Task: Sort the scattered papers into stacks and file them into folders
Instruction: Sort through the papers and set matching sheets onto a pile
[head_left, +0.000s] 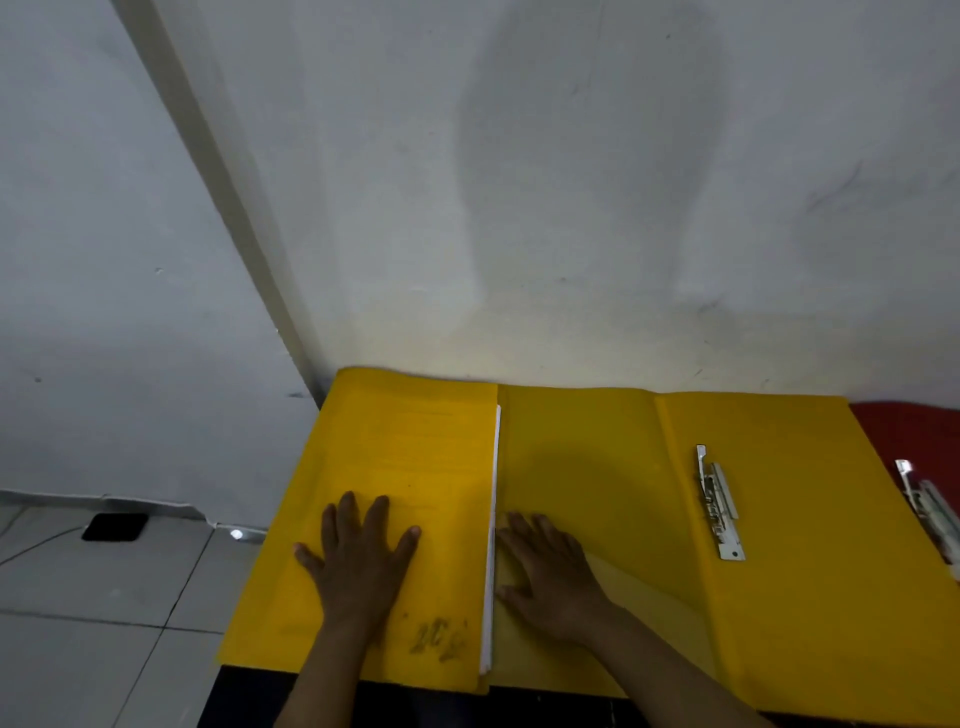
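I am pressing my left hand flat, fingers spread wide, on the closed yellow card folder lying at 9 o'clock on the dark counter. A thin stack of white paper sheets is showing along that folder's right edge, so the papers are sitting inside it, edges only in view. My right hand is lying open and flat too, fingers fanned toward 11 o'clock, resting on the inside of the open yellow card folder just beside the paper edge. Neither hand is gripping anything.

The open folder is spreading toward 3 o'clock, with its silver metal spring clip well apart from my right hand. A red folder is peeking out under it at 2 o'clock, with a second metal clip on it.

Judging the step as squaring and flattening the filed stack. To do it well I am thinking: keep the left palm pressing down so the cover is not springing up, nudge the sheet edges flush with the right fingertips, push gently so no sheet is buckling or sliding out at 6 o'clock, where the folder is overhanging the counter edge.
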